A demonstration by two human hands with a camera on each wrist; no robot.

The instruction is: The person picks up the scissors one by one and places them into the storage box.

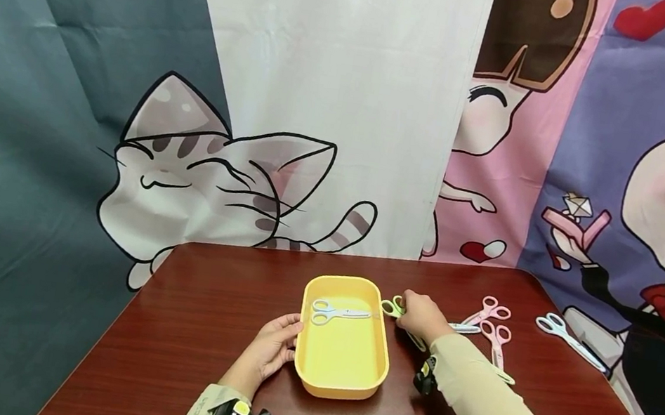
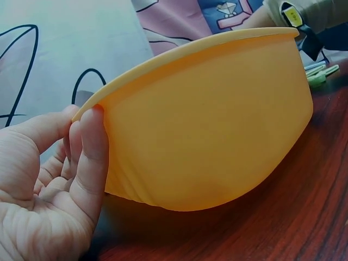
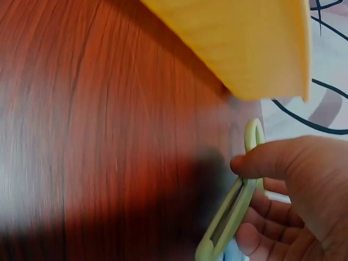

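Note:
A yellow tray [image 1: 338,394] stands on the table with light blue scissors [image 1: 325,312] inside it. My left hand [image 1: 272,344] pinches the tray's left rim between thumb and fingers; the left wrist view shows this grip on the tray wall [image 2: 206,125] closely. To the right of the tray, my right hand [image 1: 419,315] holds green scissors [image 1: 393,307]. In the right wrist view the thumb and fingers of the right hand [image 3: 293,190] pinch the green scissors [image 3: 231,217] near their middle, partly hiding them.
Right of my right hand lie pink scissors [image 1: 489,309], a second pink pair [image 1: 496,337] and part of a light blue pair [image 1: 465,328]. Farther right, other light blue scissors [image 1: 572,340] lie near the edge of the brown table [image 1: 198,302]. A printed curtain [image 1: 348,96] hangs behind.

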